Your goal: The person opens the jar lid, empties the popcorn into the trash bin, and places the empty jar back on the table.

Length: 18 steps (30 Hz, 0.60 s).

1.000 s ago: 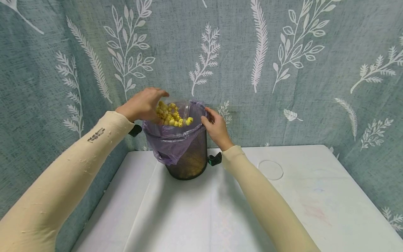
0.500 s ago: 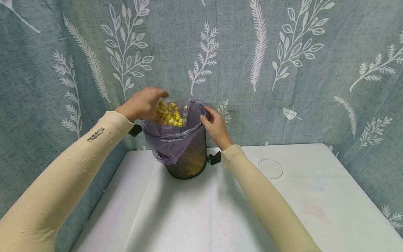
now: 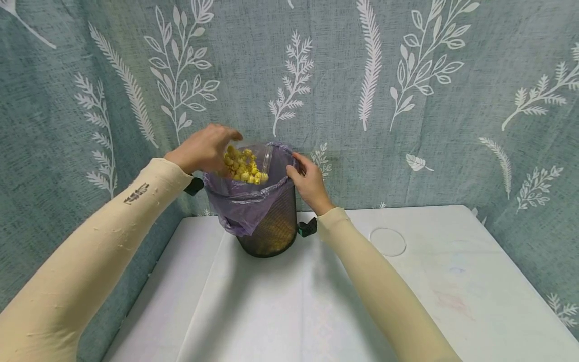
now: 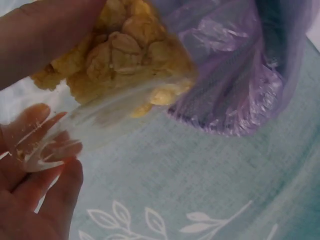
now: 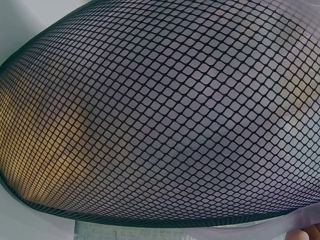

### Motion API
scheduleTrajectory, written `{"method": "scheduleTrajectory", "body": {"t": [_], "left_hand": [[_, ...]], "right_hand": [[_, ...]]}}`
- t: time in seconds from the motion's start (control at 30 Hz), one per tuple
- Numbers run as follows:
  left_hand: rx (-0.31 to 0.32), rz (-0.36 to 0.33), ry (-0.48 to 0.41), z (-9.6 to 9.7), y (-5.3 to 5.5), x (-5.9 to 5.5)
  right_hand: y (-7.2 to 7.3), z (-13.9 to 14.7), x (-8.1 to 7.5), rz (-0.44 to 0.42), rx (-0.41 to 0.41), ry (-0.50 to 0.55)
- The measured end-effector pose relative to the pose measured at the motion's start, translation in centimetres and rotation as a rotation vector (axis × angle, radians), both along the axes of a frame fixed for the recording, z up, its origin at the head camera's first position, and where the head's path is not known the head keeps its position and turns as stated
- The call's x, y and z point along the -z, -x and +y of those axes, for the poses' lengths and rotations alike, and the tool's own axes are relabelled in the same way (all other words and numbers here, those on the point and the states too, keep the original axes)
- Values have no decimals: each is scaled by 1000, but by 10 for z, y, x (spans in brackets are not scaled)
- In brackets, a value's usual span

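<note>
In the head view my left hand (image 3: 209, 151) grips a clear plastic container (image 3: 267, 157) of yellow popcorn (image 3: 243, 166), tipped sideways over a bin. Thumb and fingers span it in the left wrist view, where the popcorn (image 4: 122, 55) sits toward the far end and crumbs cling near my fingers (image 4: 65, 192). The black mesh bin (image 3: 274, 229) wears a purple plastic liner (image 3: 244, 208) folded over its rim. My right hand (image 3: 312, 186) pinches the bin's right rim and liner between thumb and fingers. Through the mesh (image 5: 165, 120), yellowish contents show low down.
The bin stands at the back left of a white-covered table (image 3: 289, 311). A thin white ring (image 3: 388, 242) lies on the table to the right. Patterned blue-green cloth (image 3: 334, 80) hangs close behind and along both sides.
A popcorn piece at the container's mouth drops out of sight, and other pieces slide toward the mouth. Both hands keep nearly the same place.
</note>
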<state>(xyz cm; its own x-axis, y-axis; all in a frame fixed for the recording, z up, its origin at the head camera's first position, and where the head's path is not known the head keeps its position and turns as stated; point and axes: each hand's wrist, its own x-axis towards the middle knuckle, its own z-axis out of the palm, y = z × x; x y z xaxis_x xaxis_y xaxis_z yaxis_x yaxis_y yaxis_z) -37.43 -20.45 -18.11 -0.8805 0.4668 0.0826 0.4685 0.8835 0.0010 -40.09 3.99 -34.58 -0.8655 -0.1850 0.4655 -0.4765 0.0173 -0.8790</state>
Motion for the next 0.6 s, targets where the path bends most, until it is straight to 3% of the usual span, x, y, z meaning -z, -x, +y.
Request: {"method": "scheduleTrajectory", "body": {"t": [0.3, 0.6], "left_hand": [[-34, -30, 26, 1, 2, 2], [-19, 3, 11, 2, 0, 2]], "right_hand": [[1, 0, -1, 1, 7, -1], [0, 0, 0, -1, 5, 4]]}}
